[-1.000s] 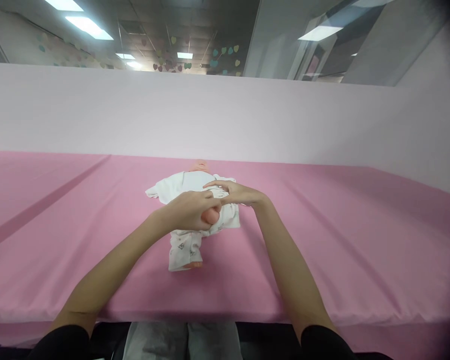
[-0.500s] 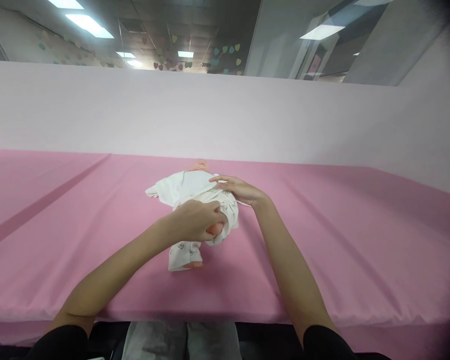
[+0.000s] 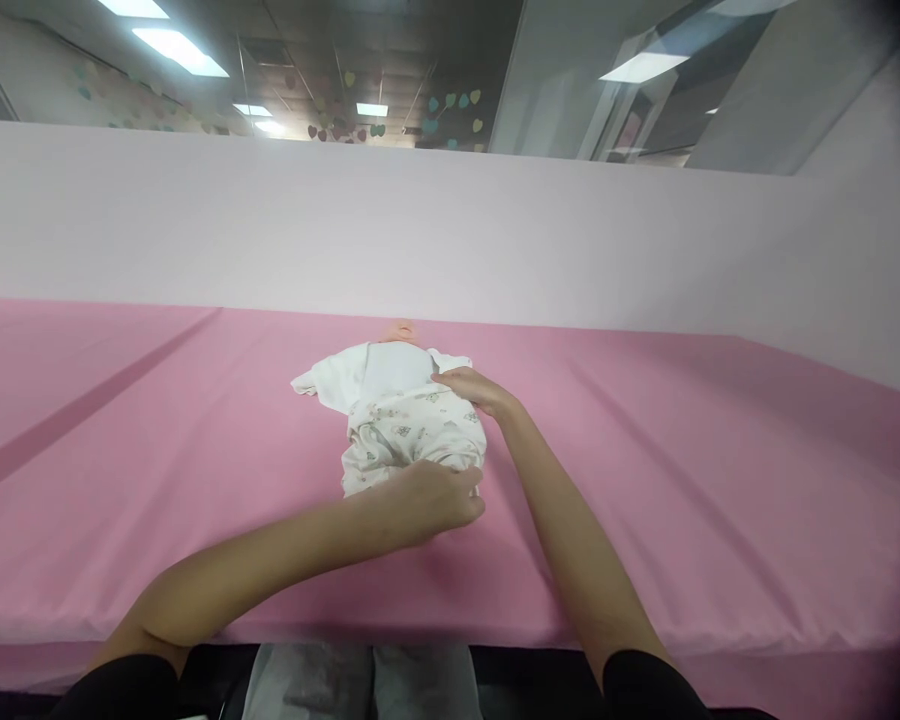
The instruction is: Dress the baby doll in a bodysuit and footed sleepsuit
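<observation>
A baby doll [image 3: 403, 331] lies on its back on the pink table [image 3: 682, 470], head away from me, dressed in a white top and white printed trousers [image 3: 401, 430]. My left hand [image 3: 427, 500] is closed around the near end of the trousers, where the doll's feet are hidden under it. My right hand [image 3: 469, 388] pinches the trouser waistband at the doll's right side. Only the top of the doll's head shows beyond the clothes.
A pale pink partition wall [image 3: 450, 230] rises straight behind the table. The table's near edge [image 3: 495, 635] runs just in front of my body, with my lap below it. Ceiling lights and paper hearts hang above the wall.
My left hand slid toward me from the doll's raised leg down to the feet. The trousers now cover both legs and lie flat. My right hand moved to the waistband.
</observation>
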### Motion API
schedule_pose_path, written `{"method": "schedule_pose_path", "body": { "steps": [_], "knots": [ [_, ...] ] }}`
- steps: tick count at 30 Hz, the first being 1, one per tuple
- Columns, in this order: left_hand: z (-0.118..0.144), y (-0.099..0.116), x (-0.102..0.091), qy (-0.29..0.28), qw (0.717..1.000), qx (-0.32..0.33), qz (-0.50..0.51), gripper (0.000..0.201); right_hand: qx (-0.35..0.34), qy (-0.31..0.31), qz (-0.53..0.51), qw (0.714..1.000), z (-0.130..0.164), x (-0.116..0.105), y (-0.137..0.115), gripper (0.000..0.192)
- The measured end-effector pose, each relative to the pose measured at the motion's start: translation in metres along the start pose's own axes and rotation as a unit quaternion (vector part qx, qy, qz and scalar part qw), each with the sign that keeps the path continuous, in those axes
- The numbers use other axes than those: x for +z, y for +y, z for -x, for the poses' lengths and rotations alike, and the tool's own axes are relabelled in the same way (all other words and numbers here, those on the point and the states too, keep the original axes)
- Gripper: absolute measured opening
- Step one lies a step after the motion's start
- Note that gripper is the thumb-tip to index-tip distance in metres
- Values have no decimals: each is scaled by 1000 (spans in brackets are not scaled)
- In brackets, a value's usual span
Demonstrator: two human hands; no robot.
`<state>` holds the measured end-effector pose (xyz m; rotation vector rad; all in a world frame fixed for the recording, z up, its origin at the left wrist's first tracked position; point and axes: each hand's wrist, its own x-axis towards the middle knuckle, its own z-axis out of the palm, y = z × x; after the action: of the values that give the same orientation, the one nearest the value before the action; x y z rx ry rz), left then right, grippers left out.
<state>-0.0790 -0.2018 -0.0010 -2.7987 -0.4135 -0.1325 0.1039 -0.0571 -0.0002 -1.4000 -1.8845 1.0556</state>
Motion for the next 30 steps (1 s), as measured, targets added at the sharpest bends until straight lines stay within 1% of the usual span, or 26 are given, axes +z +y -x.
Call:
{"method": "schedule_pose_path", "body": {
  "steps": [3, 5, 8, 11, 13, 14, 15, 16, 17, 18, 19, 21, 22, 23, 25, 27, 28, 30],
  "knots": [
    [0, 3, 6, -14, 999, 10, 33, 25, 4, -48, 42, 998, 3, -2, -1, 51],
    [1, 3, 9, -30, 998, 15, 46, 23, -25, -106, 52, 993, 5, -4, -2, 49],
    [3, 2, 14, -35, 998, 14, 51, 19, -61, -181, 55, 980, 8, -7, -1, 44],
    [4, -4, 11, -59, 994, 4, 95, 14, -88, -214, 31, 972, 10, -9, -3, 41],
    [4, -13, 2, -84, 981, -4, 174, 12, -106, -208, 4, 972, 12, -9, -5, 40],
    [5, -20, -4, -92, 969, -7, 230, 12, -113, -198, -8, 974, 13, -9, -7, 40],
    [5, -29, -11, -96, 952, -3, 292, 15, -117, -186, -18, 975, 13, -9, -8, 39],
    [5, -39, -17, -88, 932, -3, 353, 20, -117, -173, -25, 978, 13, -10, -9, 38],
    [5, -50, -20, -65, 914, -16, 401, 24, -115, -159, -30, 980, 13, -10, -10, 36],
    [6, -61, -22, -21, 903, -49, 426, 26, -111, -145, -34, 983, 12, -10, -10, 35],
    [7, -74, -21, 38, 895, -95, 434, 26, -110, -129, -39, 985, 11, -11, -11, 33],
    [10, -98, -11, 152, 877, -203, 408, 25, -121, -89, -50, 987, 10, -12, -11, 29],
    [13, -109, -4, 180, 869, -247, 389, 26, -130, -67, -60, 987, 9, -12, -12, 28],
    [16, -119, 4, 185, 860, -283, 381, 27, -139, -46, -73, 987, 9, -12, -13, 28],
    [22, -134, 18, 139, 848, -315, 403, 28, -152, -10, -101, 983, 9, -12, -17, 28],
    [29, -143, 27, 88, 832, -311, 451, 30, -161, 13, -120, 980, 11, -11, -20, 29],
    [31, -146, 29, 76, 822, -305, 475, 32, -164, 17, -126, 978, 11, -11, -21, 30],
    [34, -149, 30, 79, 802, -297, 512, 36, -157, 16, -133, 979, 12, -11, -21, 33]
  ]
}}
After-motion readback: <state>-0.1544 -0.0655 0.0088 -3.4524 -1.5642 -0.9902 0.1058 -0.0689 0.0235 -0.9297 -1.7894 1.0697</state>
